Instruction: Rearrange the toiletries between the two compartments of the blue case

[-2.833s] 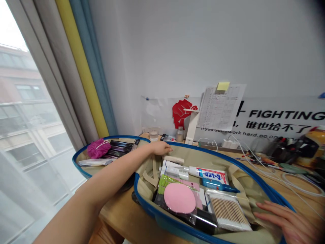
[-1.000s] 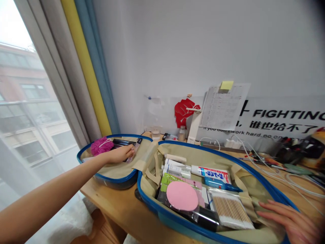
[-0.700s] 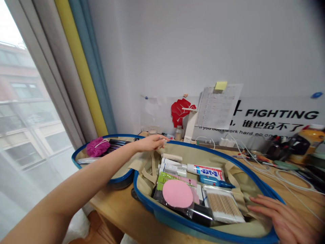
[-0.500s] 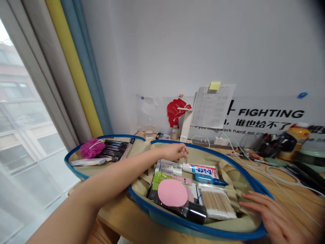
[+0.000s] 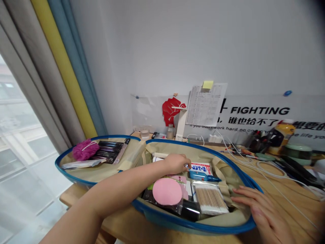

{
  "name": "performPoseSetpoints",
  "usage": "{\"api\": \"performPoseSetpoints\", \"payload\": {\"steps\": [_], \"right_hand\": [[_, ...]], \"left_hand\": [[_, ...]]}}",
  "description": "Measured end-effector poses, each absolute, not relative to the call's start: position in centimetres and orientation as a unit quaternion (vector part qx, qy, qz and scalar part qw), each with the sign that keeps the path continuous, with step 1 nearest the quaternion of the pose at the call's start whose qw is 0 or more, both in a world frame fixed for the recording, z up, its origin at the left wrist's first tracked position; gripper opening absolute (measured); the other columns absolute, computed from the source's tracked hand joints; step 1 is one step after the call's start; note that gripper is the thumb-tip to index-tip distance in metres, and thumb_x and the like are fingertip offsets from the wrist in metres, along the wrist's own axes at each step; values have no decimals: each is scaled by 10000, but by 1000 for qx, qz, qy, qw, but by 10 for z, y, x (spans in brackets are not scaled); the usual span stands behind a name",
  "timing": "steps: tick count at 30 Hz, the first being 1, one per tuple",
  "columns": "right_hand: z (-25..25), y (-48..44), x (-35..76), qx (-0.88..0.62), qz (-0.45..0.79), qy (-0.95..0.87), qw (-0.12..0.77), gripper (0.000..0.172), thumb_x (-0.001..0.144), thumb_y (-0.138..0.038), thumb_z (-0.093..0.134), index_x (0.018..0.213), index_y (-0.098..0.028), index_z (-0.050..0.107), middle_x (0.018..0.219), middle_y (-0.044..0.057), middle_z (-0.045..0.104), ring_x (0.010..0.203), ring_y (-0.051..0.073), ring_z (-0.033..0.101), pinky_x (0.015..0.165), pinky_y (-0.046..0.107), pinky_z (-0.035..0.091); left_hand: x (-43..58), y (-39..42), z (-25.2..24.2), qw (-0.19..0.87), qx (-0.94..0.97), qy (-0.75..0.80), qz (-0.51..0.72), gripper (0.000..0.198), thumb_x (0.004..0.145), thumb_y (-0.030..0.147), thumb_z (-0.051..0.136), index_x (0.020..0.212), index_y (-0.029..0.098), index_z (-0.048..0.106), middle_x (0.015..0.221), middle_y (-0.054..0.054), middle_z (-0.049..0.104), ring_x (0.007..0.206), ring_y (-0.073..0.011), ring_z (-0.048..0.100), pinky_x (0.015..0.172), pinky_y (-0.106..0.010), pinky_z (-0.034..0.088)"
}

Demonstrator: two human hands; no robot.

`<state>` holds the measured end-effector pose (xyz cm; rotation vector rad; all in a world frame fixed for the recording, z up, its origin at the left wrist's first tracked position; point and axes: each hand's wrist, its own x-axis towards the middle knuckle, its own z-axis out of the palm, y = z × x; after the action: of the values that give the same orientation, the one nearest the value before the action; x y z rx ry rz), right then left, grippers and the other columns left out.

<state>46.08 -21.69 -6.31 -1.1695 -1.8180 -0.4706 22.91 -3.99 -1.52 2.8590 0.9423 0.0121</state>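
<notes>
My left hand (image 5: 177,163) reaches into the right half of an open blue-rimmed zip case (image 5: 203,226). Its fingers are curled together over the left end of a white, red and blue toothpaste tube (image 5: 204,168); whatever they pinch is hidden. Just below lies a blue pointed tube (image 5: 203,176). A pink oval pad (image 5: 167,191) in clear wrap, a black-ended item (image 5: 190,210) and a packet of cotton swabs (image 5: 211,199) fill the near side. My right hand (image 5: 261,206) rests with fingers outstretched over the case's right rim.
In the case's left half are a purple mesh bath puff (image 5: 85,149), a dark flat pack (image 5: 110,150) and a whitish packet (image 5: 83,163). Behind stand a small jar (image 5: 170,131) and a white upright stand (image 5: 180,125). White cables (image 5: 269,169) and an orange-yellow bottle (image 5: 280,137) occupy the right.
My left hand has come down and nearer, from above the back of the case onto the toothpaste tube's end. The right hand stays at the rim. The view has shifted slightly right.
</notes>
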Motion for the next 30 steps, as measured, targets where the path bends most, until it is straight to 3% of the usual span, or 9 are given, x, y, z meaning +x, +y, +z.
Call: {"api": "performPoseSetpoints", "payload": {"steps": [16, 23, 30], "right_hand": [[-74, -218, 470, -500, -149, -739, 426, 343, 914, -328, 391, 842, -263, 720, 981, 43, 693, 954, 203, 633, 831, 363, 539], [-69, -218, 464, -487, -163, -730, 452, 353, 907, -323, 397, 802, -264, 729, 926, 38, 705, 903, 194, 650, 773, 337, 550], [-74, -219, 470, -517, -124, -726, 436, 404, 917, -408, 378, 812, -254, 738, 963, 63, 703, 943, 220, 643, 829, 378, 547]], "left_hand": [[240, -48, -12, 6, 949, 301, -95, 249, 844, 357, 578, 1072, 275, 636, 1077, -14, 703, 991, -208, 640, 651, -259, 409], [240, -51, -9, 26, 946, 308, -101, 270, 852, 442, 560, 1074, 319, 653, 1087, 19, 703, 1011, -179, 627, 635, -226, 401], [239, -47, -15, 62, 945, 304, -99, 242, 842, 427, 577, 1044, 337, 675, 1097, 53, 700, 1001, -164, 624, 639, -222, 402]]}}
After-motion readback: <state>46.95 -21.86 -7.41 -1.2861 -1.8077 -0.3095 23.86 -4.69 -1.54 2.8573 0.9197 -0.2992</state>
